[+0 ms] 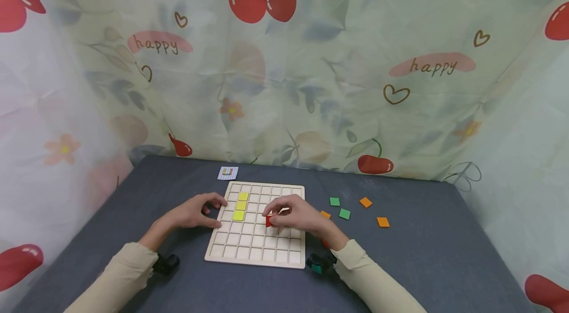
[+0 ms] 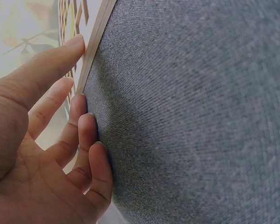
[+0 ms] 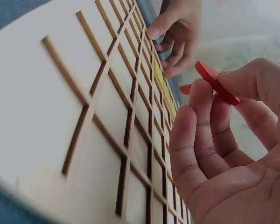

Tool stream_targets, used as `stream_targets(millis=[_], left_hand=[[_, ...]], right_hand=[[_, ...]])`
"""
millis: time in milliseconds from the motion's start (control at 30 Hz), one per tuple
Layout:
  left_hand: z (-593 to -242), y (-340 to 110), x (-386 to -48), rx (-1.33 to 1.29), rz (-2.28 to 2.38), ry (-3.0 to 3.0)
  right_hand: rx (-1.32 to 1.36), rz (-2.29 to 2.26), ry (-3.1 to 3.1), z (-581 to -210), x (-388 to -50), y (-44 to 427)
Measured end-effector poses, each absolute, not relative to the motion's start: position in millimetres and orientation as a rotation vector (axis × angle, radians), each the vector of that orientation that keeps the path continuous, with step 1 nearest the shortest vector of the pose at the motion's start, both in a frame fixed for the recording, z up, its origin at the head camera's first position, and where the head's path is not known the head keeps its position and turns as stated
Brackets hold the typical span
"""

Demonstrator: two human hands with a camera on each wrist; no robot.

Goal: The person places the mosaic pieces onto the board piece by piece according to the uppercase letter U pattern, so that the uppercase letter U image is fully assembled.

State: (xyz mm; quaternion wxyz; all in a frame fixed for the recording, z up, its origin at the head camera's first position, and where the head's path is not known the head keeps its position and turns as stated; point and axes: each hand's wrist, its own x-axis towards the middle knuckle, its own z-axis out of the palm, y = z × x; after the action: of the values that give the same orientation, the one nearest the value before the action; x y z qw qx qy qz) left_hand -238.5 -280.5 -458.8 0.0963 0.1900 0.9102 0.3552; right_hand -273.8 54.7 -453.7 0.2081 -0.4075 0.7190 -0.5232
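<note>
A wooden grid board (image 1: 255, 254) lies on the dark table, with three yellow squares (image 1: 240, 206) in a column in its left part. My right hand (image 1: 295, 214) is over the board's middle and pinches a red square (image 1: 268, 221) between thumb and fingers; in the right wrist view the red square (image 3: 216, 84) is held tilted above the cells. At the board's left edge, the thumb and fingertips of my left hand (image 1: 195, 212) touch the rim, fingers loosely bent. The left wrist view has this hand (image 2: 51, 140) beside the board's edge (image 2: 95, 39).
Right of the board lie green squares (image 1: 335, 201) and orange squares (image 1: 383, 222), one orange partly behind my right hand. Something red is partly hidden under the right wrist. A small card (image 1: 228, 173) with a coloured pattern sits behind the board's back left corner. A patterned curtain (image 1: 284, 105) stands behind the table.
</note>
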Motion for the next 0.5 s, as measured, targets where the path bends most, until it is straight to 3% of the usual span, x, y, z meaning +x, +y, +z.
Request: stream_targets(millis=[500], left_hand=[[-458, -279, -238, 0.544, 1.033, 2.706]], right_hand=[[-1.062, -1.519, 1.893, -459, -275, 22]])
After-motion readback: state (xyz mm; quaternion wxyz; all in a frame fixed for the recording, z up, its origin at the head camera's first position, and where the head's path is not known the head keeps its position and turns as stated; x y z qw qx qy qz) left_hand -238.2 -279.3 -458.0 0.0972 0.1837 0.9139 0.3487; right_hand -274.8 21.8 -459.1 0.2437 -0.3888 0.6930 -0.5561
